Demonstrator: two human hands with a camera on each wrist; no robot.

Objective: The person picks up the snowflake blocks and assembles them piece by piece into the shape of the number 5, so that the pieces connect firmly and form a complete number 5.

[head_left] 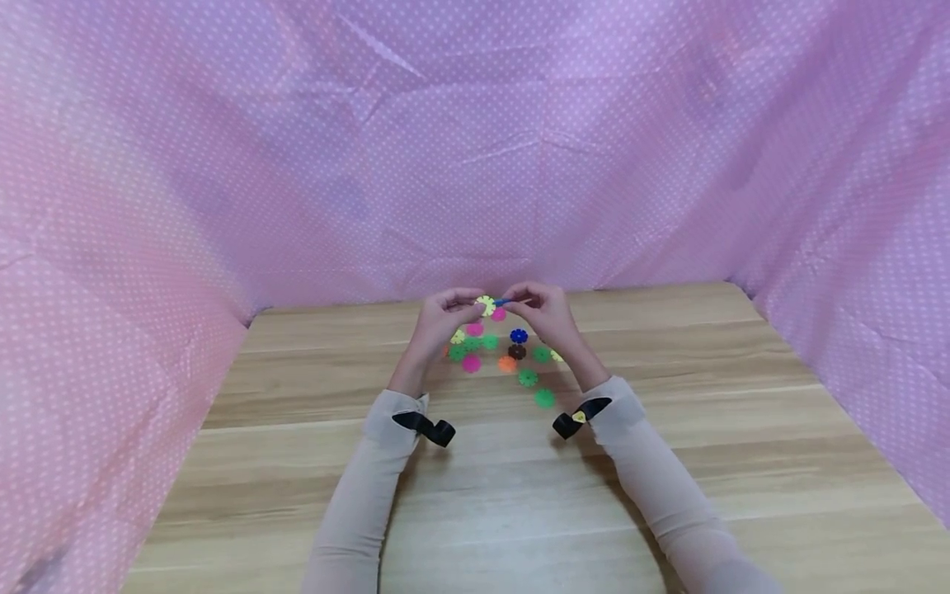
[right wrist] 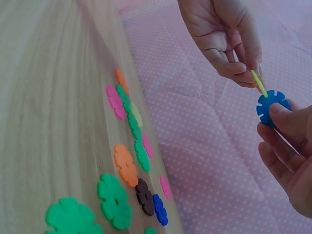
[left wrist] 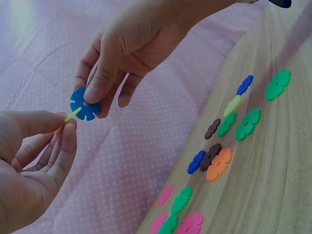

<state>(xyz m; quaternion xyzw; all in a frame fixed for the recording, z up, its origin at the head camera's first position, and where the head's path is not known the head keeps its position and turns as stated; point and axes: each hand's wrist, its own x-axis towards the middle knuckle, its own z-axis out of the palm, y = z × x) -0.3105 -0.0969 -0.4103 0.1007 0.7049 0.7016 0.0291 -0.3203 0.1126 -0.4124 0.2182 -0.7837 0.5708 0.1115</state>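
Observation:
In the head view my left hand pinches a yellow notched flower disc between thumb and fingers. My right hand pinches a blue notched flower disc by its far side. Both hands are raised above the back of the table. Seen from the right wrist, the yellow disc stands edge-on, and its rim meets the rim of the blue disc at about a right angle. How deep the yellow rim sits in a blue notch I cannot tell. Fingers hide part of each disc.
Below the hands, loose flower discs lie on the wooden table: several green, pink and orange ones, plus yellow, dark blue and brown. A pink dotted cloth hangs behind the table and along both sides.

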